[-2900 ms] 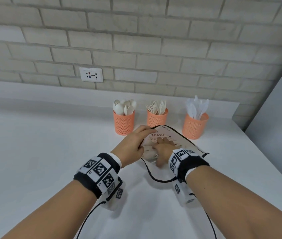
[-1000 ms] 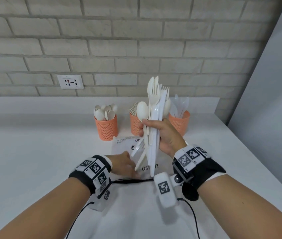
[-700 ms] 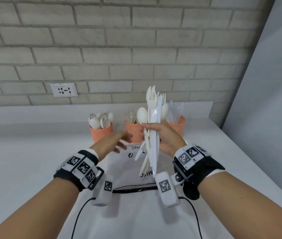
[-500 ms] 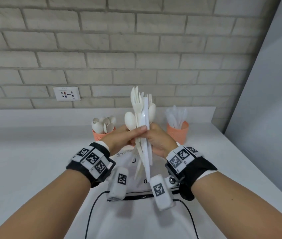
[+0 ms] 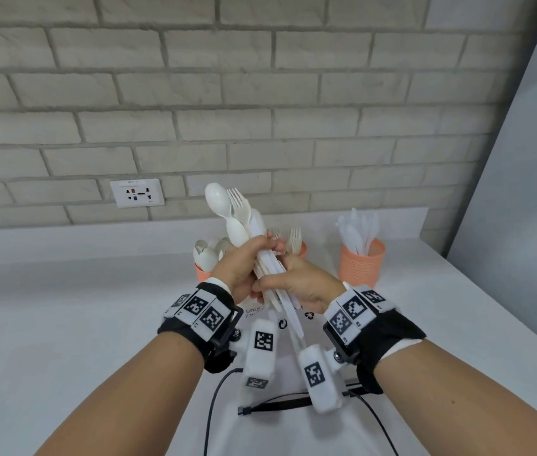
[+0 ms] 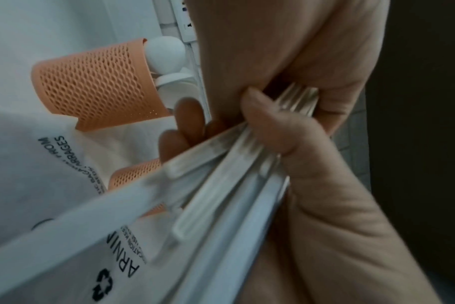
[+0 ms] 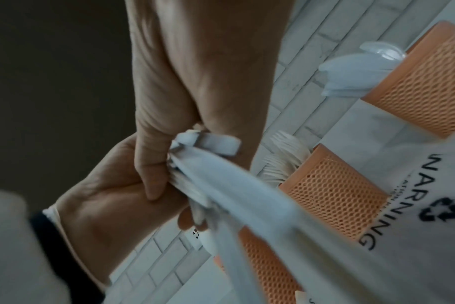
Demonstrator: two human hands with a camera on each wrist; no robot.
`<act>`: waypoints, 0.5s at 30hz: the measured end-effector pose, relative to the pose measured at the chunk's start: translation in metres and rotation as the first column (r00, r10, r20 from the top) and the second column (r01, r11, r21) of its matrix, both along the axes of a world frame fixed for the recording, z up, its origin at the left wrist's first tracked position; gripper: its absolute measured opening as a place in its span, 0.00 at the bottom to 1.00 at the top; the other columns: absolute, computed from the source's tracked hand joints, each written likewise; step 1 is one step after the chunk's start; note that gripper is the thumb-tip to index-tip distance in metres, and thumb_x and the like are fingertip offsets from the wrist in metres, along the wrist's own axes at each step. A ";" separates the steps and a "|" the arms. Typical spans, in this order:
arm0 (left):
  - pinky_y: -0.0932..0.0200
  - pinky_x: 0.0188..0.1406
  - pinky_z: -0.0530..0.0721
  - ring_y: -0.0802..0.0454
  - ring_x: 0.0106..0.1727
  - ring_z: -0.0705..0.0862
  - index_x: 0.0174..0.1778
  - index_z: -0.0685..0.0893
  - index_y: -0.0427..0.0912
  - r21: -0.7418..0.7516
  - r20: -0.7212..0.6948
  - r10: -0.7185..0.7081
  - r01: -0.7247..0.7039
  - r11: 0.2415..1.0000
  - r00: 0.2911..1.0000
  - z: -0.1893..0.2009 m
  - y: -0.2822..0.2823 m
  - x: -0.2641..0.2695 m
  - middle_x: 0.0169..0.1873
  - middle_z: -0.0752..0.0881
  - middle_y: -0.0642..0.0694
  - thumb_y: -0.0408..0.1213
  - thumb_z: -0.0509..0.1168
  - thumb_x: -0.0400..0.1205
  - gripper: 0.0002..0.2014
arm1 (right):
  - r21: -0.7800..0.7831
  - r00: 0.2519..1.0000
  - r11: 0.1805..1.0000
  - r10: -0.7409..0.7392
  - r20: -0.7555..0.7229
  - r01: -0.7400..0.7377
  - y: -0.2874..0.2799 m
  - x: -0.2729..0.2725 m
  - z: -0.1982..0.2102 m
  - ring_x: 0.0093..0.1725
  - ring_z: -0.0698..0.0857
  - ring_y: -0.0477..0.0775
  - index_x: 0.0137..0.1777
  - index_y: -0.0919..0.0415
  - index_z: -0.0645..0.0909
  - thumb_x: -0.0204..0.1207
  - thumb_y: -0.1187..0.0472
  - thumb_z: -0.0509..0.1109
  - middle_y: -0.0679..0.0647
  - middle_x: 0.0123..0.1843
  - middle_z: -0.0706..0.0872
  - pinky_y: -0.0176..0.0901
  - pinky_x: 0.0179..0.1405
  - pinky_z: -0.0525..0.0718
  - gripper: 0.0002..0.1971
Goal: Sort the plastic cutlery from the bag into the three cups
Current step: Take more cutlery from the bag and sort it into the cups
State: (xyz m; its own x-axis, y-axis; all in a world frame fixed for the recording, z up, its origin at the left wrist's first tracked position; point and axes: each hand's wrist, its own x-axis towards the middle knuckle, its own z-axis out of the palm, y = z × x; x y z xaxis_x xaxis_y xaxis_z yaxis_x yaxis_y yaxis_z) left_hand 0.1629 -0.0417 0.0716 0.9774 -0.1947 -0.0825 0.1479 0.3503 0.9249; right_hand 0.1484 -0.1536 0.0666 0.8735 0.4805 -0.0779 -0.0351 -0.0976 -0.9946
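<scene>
A bundle of white plastic cutlery [image 5: 250, 232] (spoons, forks, knives) is held above the counter, heads up and leaning left. My left hand [image 5: 260, 255] grips its middle from the left. My right hand [image 5: 280, 278] grips the handles just below. In the left wrist view the handles [image 6: 234, 174] fan out under my left hand [image 6: 273, 41]. The right wrist view shows my right hand [image 7: 208, 72] wrapped round the bundle [image 7: 195, 164]. Three orange mesh cups stand behind: the spoon cup [image 5: 202, 273], the fork cup [image 5: 302, 250] mostly hidden by my hands, and the knife cup [image 5: 362, 263]. The bag [image 5: 309, 319] lies flat beneath my hands.
The white counter [image 5: 63, 324] runs to a brick wall with a socket plate [image 5: 137, 192] at the back left. A grey panel [image 5: 523, 225] closes off the right side. Black cables [image 5: 214, 399] trail from my wrist units across the near counter.
My right hand lifted the bundle out of the bag. My left hand rose off the bag and took hold too. The bundle now leans left, with its handles fanned out.
</scene>
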 end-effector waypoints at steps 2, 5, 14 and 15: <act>0.49 0.50 0.82 0.49 0.44 0.87 0.36 0.80 0.41 -0.012 -0.008 0.020 -0.020 1.000 1.000 0.000 -0.003 0.003 0.48 0.89 0.44 0.32 0.60 0.81 0.08 | 0.005 0.997 0.999 -0.050 0.054 0.049 -0.003 0.002 -0.007 0.38 0.87 0.55 0.54 0.64 0.79 0.72 0.71 0.71 0.60 0.40 0.87 0.44 0.39 0.87 0.11; 0.56 0.42 0.88 0.52 0.40 0.87 0.35 0.80 0.37 -0.130 0.016 0.073 -0.071 0.989 0.997 0.004 -0.006 0.006 0.40 0.87 0.43 0.34 0.60 0.83 0.11 | -0.090 0.960 0.982 -0.143 0.239 0.169 -0.010 0.005 -0.012 0.49 0.88 0.55 0.63 0.59 0.76 0.74 0.55 0.72 0.57 0.54 0.87 0.48 0.49 0.87 0.19; 0.55 0.49 0.87 0.54 0.44 0.89 0.46 0.75 0.43 -0.315 0.054 0.107 -0.085 0.945 0.993 0.012 -0.025 0.011 0.26 0.85 0.50 0.32 0.61 0.83 0.02 | -0.066 0.928 0.978 -0.165 0.334 0.198 -0.032 0.011 -0.006 0.41 0.84 0.50 0.59 0.52 0.75 0.84 0.45 0.51 0.56 0.46 0.85 0.40 0.40 0.84 0.16; 0.54 0.50 0.87 0.53 0.45 0.88 0.46 0.75 0.43 -0.329 0.053 0.126 -0.102 0.939 0.991 0.012 -0.026 0.012 0.25 0.84 0.50 0.31 0.60 0.83 0.02 | -0.080 0.929 0.978 -0.157 0.336 0.194 -0.036 0.013 -0.006 0.43 0.84 0.52 0.62 0.53 0.76 0.85 0.46 0.49 0.59 0.48 0.86 0.35 0.37 0.83 0.19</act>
